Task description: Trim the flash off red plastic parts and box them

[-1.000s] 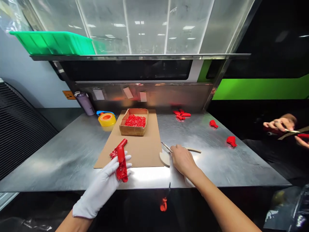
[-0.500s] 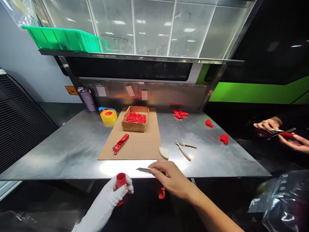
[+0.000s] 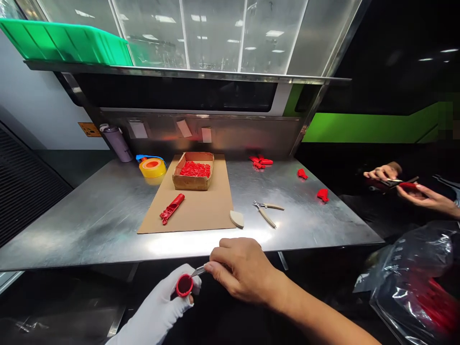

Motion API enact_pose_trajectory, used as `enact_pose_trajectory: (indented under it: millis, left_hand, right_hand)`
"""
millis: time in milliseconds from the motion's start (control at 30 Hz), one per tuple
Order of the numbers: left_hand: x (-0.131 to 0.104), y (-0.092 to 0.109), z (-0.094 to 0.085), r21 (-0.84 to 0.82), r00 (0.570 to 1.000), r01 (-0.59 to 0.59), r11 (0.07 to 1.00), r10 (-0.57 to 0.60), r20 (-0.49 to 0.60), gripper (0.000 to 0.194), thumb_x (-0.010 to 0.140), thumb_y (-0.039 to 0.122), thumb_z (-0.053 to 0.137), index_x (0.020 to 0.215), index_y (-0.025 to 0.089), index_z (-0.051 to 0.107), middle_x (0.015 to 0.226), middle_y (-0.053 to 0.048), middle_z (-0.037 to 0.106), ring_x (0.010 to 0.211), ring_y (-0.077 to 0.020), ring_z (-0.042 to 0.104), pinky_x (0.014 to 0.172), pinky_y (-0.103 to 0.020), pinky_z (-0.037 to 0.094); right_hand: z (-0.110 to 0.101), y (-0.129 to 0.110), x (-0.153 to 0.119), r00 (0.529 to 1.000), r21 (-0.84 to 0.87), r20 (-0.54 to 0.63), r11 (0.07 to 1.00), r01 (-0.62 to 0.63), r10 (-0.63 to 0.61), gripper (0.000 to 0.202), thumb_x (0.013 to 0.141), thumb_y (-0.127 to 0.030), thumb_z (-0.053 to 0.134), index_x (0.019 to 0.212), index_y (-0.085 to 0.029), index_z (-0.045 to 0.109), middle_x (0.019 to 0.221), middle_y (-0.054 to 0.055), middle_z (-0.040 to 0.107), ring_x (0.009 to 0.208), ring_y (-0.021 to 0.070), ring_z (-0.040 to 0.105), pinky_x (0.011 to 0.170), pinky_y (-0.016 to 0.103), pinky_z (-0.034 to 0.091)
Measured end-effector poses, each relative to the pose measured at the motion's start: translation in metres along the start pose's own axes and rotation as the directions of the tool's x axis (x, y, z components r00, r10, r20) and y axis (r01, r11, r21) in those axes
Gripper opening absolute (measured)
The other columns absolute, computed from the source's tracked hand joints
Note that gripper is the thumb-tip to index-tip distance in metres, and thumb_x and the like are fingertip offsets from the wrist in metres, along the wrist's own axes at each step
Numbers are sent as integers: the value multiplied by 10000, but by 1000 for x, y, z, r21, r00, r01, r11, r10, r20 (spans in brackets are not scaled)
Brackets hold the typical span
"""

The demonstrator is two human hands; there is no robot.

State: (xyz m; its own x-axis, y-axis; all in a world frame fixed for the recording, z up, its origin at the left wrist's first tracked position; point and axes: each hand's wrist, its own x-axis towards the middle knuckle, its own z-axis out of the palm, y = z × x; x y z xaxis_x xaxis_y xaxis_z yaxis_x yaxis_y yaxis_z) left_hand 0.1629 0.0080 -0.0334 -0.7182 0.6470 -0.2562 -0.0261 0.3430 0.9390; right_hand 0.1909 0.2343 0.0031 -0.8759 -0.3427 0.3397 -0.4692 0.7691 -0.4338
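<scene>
In a white glove, my left hand (image 3: 168, 299) grips a red plastic tube (image 3: 184, 286) just below the table's front edge. The tube's round open end faces me, and the rest of it is hidden by the glove. My bare right hand (image 3: 239, 268) is closed on a craft knife (image 3: 199, 271), its handle mostly covered by my fingers. The blade's tip is at the tube's rim. On the cardboard sheet (image 3: 208, 211) lies another red tubular part (image 3: 172, 209) with a cut-out end. Behind it, a cardboard box (image 3: 192, 183) holds many small red pieces.
Cutting pliers (image 3: 266, 213) and a pale quarter-round block (image 3: 236, 219) lie on the metal table (image 3: 108, 235). Several red parts (image 3: 261, 162) sit farther back. Yellow tape (image 3: 152, 167) and a purple bottle (image 3: 119, 144) stand at left. A co-worker's hands (image 3: 413, 189) hold a red part at right.
My right hand has brought the knife down and left to the tube's rim. My left hand has tipped the tube so that its opening faces me. The view has shifted slightly.
</scene>
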Motion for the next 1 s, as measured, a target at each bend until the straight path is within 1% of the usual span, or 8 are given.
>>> enact_pose_trajectory:
  millis: [233, 333, 500, 633, 800, 1000]
  left_hand:
    - [0, 0, -2, 63, 998, -7, 998, 4, 56, 363, 895, 575, 497, 888, 212, 501, 896, -8, 438, 856, -197, 403, 770, -301, 376]
    - [-1, 1, -2, 60, 998, -3, 998, -1, 64, 345, 902, 558, 496, 867, 215, 500, 881, -1, 446, 839, -190, 403, 756, -294, 374]
    - [-3, 3, -2, 25, 998, 38, 999, -39, 53, 350, 884, 547, 535, 830, 208, 472, 840, 11, 413, 789, -171, 359, 688, -280, 349]
    - [-3, 5, -1, -7, 995, 78, 997, -78, 62, 328, 901, 525, 523, 850, 203, 483, 847, 9, 435, 793, -169, 375, 696, -283, 350]
    - [-2, 8, -2, -19, 996, 72, 997, -71, 60, 344, 907, 532, 517, 803, 210, 455, 803, 30, 398, 741, -147, 340, 676, -266, 337]
    - [-2, 11, 0, 7, 998, 63, 998, -63, 3, 387, 897, 549, 520, 750, 215, 392, 759, 39, 352, 701, -140, 319, 639, -257, 323]
  right_hand:
    - [-3, -2, 4, 998, -90, 56, 996, 14, -9, 238, 920, -250, 747, 734, -176, 619, 695, -30, 501, 602, 130, 415, 534, 298, 158]
    - [-4, -2, 6, 998, -106, 69, 994, 15, -7, 228, 907, -253, 761, 737, -177, 628, 693, -29, 499, 595, 128, 413, 527, 296, 145]
    - [-6, -4, 5, 995, -105, 100, 994, 2, 8, 248, 912, -275, 760, 723, -181, 632, 684, -29, 503, 577, 128, 399, 520, 293, 133]
    - [-6, -5, 4, 993, -118, 113, 993, -1, 15, 254, 914, -287, 759, 721, -182, 632, 685, -30, 497, 573, 128, 394, 516, 297, 134]
    - [-6, -6, 4, 989, -136, 149, 991, 1, 19, 227, 930, -283, 741, 750, -185, 645, 696, -25, 500, 584, 131, 415, 518, 298, 146]
    - [-4, -8, 1, 987, -132, 162, 991, 1, 20, 240, 953, -303, 712, 761, -186, 627, 716, -19, 523, 587, 135, 421, 526, 299, 147]
